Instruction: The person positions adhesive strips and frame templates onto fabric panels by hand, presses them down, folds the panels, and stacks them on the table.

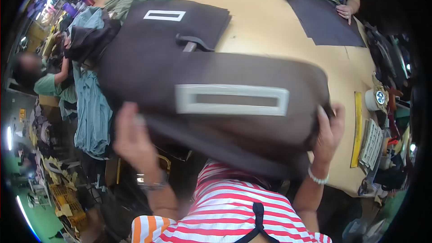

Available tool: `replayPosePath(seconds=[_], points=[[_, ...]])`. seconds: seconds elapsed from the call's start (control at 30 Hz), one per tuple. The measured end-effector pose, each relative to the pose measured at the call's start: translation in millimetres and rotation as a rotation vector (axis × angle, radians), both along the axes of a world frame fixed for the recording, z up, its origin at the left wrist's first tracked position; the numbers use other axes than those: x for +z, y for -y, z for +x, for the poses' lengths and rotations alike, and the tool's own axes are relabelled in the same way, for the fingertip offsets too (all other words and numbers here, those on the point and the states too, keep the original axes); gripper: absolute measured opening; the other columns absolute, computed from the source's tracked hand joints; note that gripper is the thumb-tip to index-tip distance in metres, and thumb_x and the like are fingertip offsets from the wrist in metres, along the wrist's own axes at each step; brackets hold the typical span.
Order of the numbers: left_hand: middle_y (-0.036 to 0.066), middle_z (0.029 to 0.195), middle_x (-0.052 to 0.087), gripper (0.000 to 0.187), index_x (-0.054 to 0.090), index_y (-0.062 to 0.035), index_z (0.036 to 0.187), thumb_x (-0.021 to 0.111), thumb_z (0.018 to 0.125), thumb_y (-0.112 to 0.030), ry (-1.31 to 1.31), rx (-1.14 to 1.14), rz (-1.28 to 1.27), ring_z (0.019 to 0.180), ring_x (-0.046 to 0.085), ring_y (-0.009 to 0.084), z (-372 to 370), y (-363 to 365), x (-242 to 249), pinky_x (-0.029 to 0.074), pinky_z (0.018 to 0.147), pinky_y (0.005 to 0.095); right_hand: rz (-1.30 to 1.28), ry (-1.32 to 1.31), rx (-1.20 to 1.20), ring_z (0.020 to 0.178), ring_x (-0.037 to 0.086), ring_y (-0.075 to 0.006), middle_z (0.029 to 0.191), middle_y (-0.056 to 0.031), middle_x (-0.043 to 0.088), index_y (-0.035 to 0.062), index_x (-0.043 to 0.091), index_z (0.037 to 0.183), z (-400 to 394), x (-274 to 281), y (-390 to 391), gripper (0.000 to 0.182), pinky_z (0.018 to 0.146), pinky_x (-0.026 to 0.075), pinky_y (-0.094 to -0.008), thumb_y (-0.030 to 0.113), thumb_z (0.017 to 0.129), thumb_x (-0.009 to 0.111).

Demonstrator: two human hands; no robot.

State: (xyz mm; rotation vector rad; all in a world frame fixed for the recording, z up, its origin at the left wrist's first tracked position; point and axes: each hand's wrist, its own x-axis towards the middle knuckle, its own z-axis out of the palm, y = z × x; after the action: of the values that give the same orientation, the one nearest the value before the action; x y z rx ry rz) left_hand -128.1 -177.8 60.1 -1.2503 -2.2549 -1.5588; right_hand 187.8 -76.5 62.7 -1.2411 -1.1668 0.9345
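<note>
While the right hand [330,128] grips the right edge of a dark brown fabric panel [252,69], the left hand [135,137] is at its near left side, too blurred to tell whether the fingers close on the cloth. The panel spans the space between the 2 hands over the near side of the tan worktable [265,22], its lower edge sagging in front of a striped shirt [225,202]. A white rectangular frame [234,89] shows on its upper face; a similar white frame [163,19] is farther back on dark cloth [135,31], near a dark curved tool [191,40]. Crumpled light blue fabric [92,112] hangs at the left. At the right are a yellow ruler [357,128] and, just beside it, white slotted templates [371,144]. Across the table, a co-worker's hand [345,12] rests on a dark cloth piece [321,20].
</note>
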Motion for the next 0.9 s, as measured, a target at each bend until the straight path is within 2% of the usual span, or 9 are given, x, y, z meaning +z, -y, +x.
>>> replayPosePath(seconds=[0.07, 0.17, 0.23, 0.37, 0.47, 0.53, 0.7, 0.8, 0.9], points=[[0.014, 0.12, 0.063, 0.03, 0.061, 0.0033, 0.118, 0.051, 0.092, -0.003, -0.258, 0.16, 0.07, 0.109, 0.06, 0.0231, -65, 7, 36, 0.044, 0.096, 0.0336, 0.15, 0.094, 0.168, 0.071, 0.044, -0.0071, 0.078, 0.001, 0.046, 0.0039, 0.048, 0.089, -48, 6, -30, 0.011, 0.064, 0.04, -0.0228, 0.002, 0.086, 0.058], [0.014, 0.126, 0.06, 0.031, 0.059, 0.0007, 0.122, 0.052, 0.092, -0.003, -0.52, 0.068, -0.024, 0.116, 0.056, 0.0244, -155, -30, 76, 0.04, 0.099, 0.0322, 0.303, -0.083, 0.325, 0.064, 0.041, -0.0063, 0.073, 0.0012, 0.044, 0.0045, 0.046, 0.084, -136, 8, -66, 0.012, 0.055, 0.037, -0.0232, 0.001, 0.085, 0.058], [0.016, 0.129, 0.057, 0.04, 0.056, -0.0002, 0.126, 0.051, 0.086, 0.001, -0.643, -0.091, -0.093, 0.122, 0.052, 0.0271, -236, -75, 72, 0.036, 0.104, 0.0337, 0.302, -0.263, 0.384, 0.062, 0.04, -0.0059, 0.072, 0.0018, 0.045, 0.0036, 0.046, 0.085, -184, -5, -90, 0.013, 0.055, 0.036, -0.0234, -0.001, 0.086, 0.058], [0.018, 0.132, 0.053, 0.047, 0.053, -0.0007, 0.129, 0.053, 0.082, -0.006, -0.739, -0.096, -0.269, 0.123, 0.05, 0.0325, -309, -171, 42, 0.038, 0.104, 0.0375, 0.319, -0.173, 0.235, 0.066, 0.045, -0.0105, 0.074, -0.0025, 0.049, 0.0023, 0.049, 0.09, -238, -42, -134, 0.019, 0.061, 0.042, -0.0278, 0.007, 0.082, 0.065], [0.017, 0.135, 0.05, 0.05, 0.052, 0.0022, 0.127, 0.052, 0.078, -0.007, -0.909, -0.046, -0.392, 0.123, 0.048, 0.0323, -310, -226, 15, 0.038, 0.104, 0.0397, 0.249, -0.11, 0.129, 0.065, 0.047, -0.0142, 0.075, -0.0055, 0.051, 0.0016, 0.049, 0.093, -252, -58, -153, 0.021, 0.064, 0.044, -0.0309, 0.007, 0.081, 0.066], [0.013, 0.138, 0.048, 0.05, 0.052, -0.0011, 0.127, 0.052, 0.078, -0.007, -0.961, -0.031, -0.47, 0.126, 0.044, 0.0309, -316, -258, -7, 0.039, 0.103, 0.0412, 0.213, -0.02, 0.077, 0.066, 0.051, -0.0167, 0.077, -0.0072, 0.055, 0.0019, 0.05, 0.092, -254, -67, -161, 0.018, 0.066, 0.045, -0.0323, 0.008, 0.082, 0.064], [0.006, 0.141, 0.046, 0.049, 0.052, -0.0063, 0.129, 0.053, 0.08, -0.009, -0.864, 0.029, -0.643, 0.128, 0.042, 0.0299, -305, -303, -49, 0.037, 0.101, 0.0503, 0.098, 0.117, 0.104, 0.072, 0.061, -0.0237, 0.08, -0.0111, 0.065, 0.0033, 0.059, 0.09, -253, -90, -187, 0.009, 0.07, 0.048, -0.0355, 0.01, 0.084, 0.06], [0.005, 0.138, 0.048, 0.046, 0.054, -0.0085, 0.126, 0.054, 0.081, -0.011, -0.76, 0.019, -0.811, 0.13, 0.041, 0.0304, -298, -304, -58, 0.036, 0.1, 0.0549, 0.037, 0.205, 0.14, 0.077, 0.065, -0.0267, 0.085, -0.0125, 0.069, 0.0046, 0.065, 0.092, -248, -84, -192, 0.011, 0.073, 0.049, -0.036, 0.011, 0.085, 0.059], [0.005, 0.137, 0.049, 0.042, 0.057, -0.0082, 0.123, 0.053, 0.081, -0.011, -0.752, 0.008, -0.782, 0.128, 0.043, 0.0311, -303, -304, -63, 0.036, 0.099, 0.055, -0.01, 0.274, 0.159, 0.081, 0.066, -0.0277, 0.088, -0.0134, 0.069, 0.0055, 0.068, 0.097, -245, -84, -204, 0.016, 0.076, 0.05, -0.0361, 0.012, 0.085, 0.059]])
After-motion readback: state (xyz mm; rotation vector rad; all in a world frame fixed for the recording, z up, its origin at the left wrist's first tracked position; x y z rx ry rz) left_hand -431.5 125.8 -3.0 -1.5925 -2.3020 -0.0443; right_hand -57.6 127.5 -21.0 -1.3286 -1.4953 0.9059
